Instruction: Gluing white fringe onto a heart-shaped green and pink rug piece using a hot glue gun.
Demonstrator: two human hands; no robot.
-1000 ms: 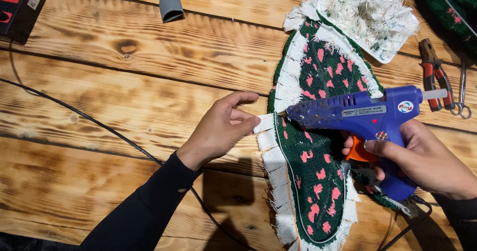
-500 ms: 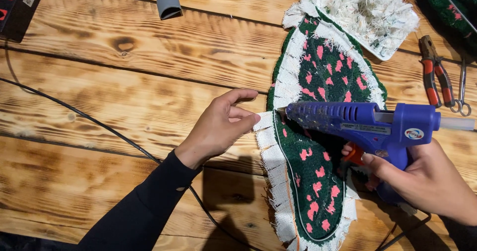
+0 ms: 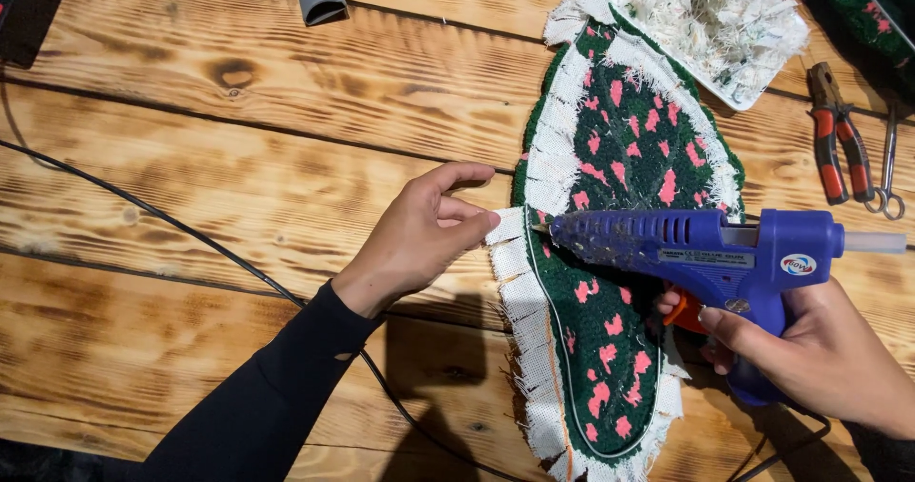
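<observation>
Hands: two; glue gun (image 3: 705,253), rug (image 3: 610,282): one each.

I see the tufted rug piece (image 3: 610,253) flat on the wooden table (image 3: 238,158) | left hand (image 3: 419,234) at its left edge, right hand (image 3: 820,358) to its right, glue gun (image 3: 696,253) lying across it, nozzle leftward | tray of scraps (image 3: 715,24) behind the piece | pliers (image 3: 837,143) far right | cable (image 3: 191,244) crossing left.

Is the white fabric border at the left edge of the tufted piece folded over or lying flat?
Lying flat: the white border spreads outward on the wooden table, and the left hand presses its edge.
</observation>
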